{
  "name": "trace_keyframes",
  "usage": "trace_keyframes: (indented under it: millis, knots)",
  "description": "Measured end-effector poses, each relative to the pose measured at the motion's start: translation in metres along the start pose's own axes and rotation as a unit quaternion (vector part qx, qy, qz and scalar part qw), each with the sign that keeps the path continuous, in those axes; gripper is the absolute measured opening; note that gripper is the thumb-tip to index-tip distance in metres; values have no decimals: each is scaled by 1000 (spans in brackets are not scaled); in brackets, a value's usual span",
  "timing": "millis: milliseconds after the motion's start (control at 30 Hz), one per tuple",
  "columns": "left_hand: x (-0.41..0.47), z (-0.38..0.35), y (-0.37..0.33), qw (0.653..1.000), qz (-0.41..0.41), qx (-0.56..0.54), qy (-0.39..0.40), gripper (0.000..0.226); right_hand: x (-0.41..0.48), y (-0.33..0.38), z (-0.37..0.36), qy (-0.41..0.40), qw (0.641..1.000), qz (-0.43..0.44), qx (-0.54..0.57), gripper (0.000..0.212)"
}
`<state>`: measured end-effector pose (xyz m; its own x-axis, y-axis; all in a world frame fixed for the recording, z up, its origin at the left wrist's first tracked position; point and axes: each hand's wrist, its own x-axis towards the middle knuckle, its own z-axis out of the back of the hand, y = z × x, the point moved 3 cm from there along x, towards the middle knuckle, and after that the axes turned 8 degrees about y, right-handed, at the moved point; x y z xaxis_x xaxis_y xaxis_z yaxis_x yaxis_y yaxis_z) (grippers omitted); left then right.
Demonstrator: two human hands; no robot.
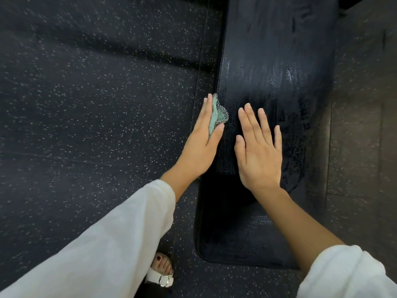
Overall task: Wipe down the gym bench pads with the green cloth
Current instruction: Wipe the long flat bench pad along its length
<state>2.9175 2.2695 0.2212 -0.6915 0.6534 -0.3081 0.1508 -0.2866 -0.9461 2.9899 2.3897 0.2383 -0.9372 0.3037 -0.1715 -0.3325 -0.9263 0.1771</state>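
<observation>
Findings at this moment. The bench pad [268,61] runs from near to far on the right, over the speckled floor [86,104]. Its black surface shows wet streaks.

The green cloth [216,117] is at the pad's left edge, bunched under my left hand [202,145]. The fingers are straight and together, and the thumb pinches the cloth against the palm.

My right hand [260,155] is over the pad top just right of the cloth, fingers extended and slightly spread, holding nothing. I cannot tell whether it bears weight.

Assessment: the cloth is light, limp and probably damp, so it will fold or slip unless held flat under the palm with the thumb trapping an edge. The pad looks firm and slick, and I judge it to take pressure well.
</observation>
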Motion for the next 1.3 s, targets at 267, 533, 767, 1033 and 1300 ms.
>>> trace_keyframes:
  millis: [267, 533, 767, 1033, 1300]
  knots:
    - [-84, -29, 12, 999, -7, 47, 12, 66, 0, 0, 0, -3, 1000, 2, 0, 52]
    - [-152, -53, 26, 999, 25, 24, 9, 65, 1, -1, -1, -6, 1000, 12, 12, 51]
    - [-127, -49, 20, 999, 7, 26, -24, 64, 0, -3, -1, -19, 999, 14, 22, 51]
    - [-31, -18, 3, 997, -10, 50, -53, 62, 2, -2, -1, -16, 1000, 12, 17, 50]
    - [-52, -23, 11, 998, -15, 43, -43, 62, 1, -1, 0, -18, 1000, 10, 13, 50]
